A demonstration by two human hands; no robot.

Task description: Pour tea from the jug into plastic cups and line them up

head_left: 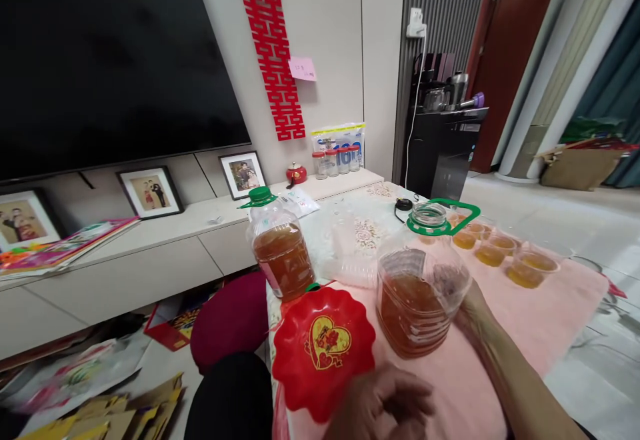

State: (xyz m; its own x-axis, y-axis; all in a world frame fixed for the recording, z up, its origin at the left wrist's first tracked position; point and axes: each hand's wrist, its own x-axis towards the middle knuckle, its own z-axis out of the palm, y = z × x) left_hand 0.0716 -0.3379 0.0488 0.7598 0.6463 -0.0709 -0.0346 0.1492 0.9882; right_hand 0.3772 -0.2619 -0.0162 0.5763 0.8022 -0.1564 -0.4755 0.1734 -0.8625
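A clear plastic jug (415, 307) of amber liquid stands uncapped on the pink cloth, its green handle ring around the neck. My right hand (450, 283) reaches behind its right side and grips it; the fingers show only dimly through the plastic. At the bottom, my left hand (385, 403) is blurred, its fingers loosely bent and apart with nothing seen in them. It is by the edge of a red scalloped plate (295, 353) with a gold heart print. Behind the plate is a second jug (285, 260) of amber liquid, closed with a green cap (260, 195).
Several clear cups (533, 270) of yellow liquid stand on the pink cloth (560, 320) at right. Clear plastic containers (350, 253) lie between the jugs. Lidded jars (333, 163) and framed photos (150, 192) line the cabinet. A maroon stool (230, 323) is at left.
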